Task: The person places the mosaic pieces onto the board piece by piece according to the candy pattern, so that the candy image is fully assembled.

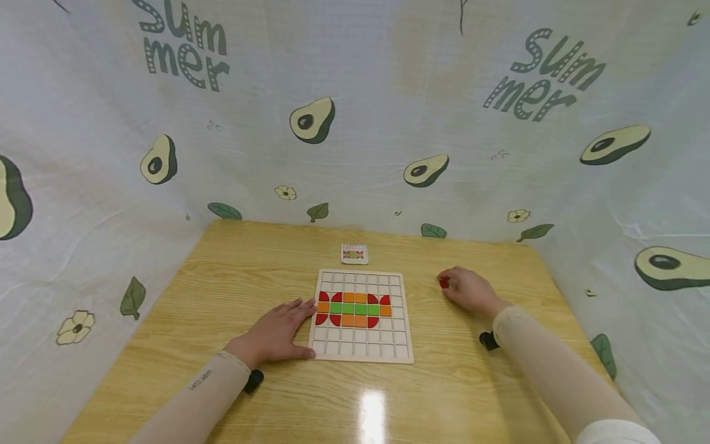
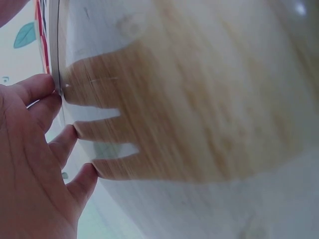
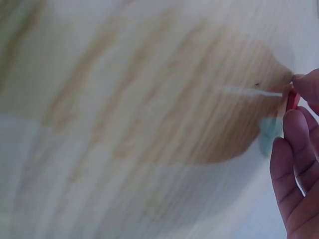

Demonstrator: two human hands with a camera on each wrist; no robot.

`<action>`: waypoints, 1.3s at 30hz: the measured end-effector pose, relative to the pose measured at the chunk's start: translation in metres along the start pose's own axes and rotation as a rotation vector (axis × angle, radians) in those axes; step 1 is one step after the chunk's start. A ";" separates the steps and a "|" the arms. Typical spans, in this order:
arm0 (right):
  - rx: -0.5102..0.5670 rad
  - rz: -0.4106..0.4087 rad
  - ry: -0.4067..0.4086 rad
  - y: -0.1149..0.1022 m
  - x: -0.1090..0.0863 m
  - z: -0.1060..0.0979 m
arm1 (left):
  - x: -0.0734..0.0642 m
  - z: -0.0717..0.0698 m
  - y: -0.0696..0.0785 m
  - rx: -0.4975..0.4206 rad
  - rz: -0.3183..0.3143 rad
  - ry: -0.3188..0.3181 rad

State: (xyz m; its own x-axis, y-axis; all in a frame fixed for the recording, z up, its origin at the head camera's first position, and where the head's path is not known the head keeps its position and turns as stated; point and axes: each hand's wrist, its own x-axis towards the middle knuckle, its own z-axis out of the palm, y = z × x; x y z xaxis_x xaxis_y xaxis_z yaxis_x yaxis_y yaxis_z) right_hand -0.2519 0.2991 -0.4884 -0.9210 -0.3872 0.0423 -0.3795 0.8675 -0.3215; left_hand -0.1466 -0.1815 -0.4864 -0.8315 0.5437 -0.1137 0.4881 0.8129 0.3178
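Note:
A pale square grid board (image 1: 360,351) lies on the table, with red, orange and green tiles making a candy-like shape across its upper half. At its left edge my left hand (image 1: 277,330) rests with spread fingers, the fingertips and thumb against the rim. In the left wrist view those fingers (image 2: 65,144) touch the tabletop beside the board's side. Off to the right of the board, my right hand (image 1: 471,291) pinches a red tile (image 1: 444,283) close over the table. The red tile (image 3: 292,99) shows between thumb and fingers in the right wrist view.
Behind the board lies a small card (image 1: 354,254) printed with a similar grid pattern. The wooden table (image 1: 249,265) is glossy and reflects a bright light near the front. A white curtain (image 1: 355,135) with avocado prints hangs around the back and sides.

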 end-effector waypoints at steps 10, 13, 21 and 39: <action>-0.032 0.002 0.041 0.001 -0.006 0.002 | 0.000 0.002 -0.002 0.016 -0.003 -0.001; -0.039 0.008 0.040 0.000 -0.005 0.002 | 0.000 0.004 -0.002 0.014 0.001 0.005; -0.044 0.022 0.031 0.002 -0.008 0.002 | 0.000 0.005 -0.004 0.013 0.001 0.007; -0.001 0.031 0.014 0.002 -0.007 0.002 | 0.001 0.004 -0.004 0.023 0.005 0.001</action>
State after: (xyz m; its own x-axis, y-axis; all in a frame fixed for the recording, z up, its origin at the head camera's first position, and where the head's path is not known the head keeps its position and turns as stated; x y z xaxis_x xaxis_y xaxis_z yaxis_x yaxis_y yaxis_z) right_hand -0.2461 0.3025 -0.4911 -0.9336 -0.3554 0.0455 -0.3505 0.8794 -0.3222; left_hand -0.1479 -0.1837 -0.4914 -0.8296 0.5472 -0.1114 0.4978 0.8150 0.2966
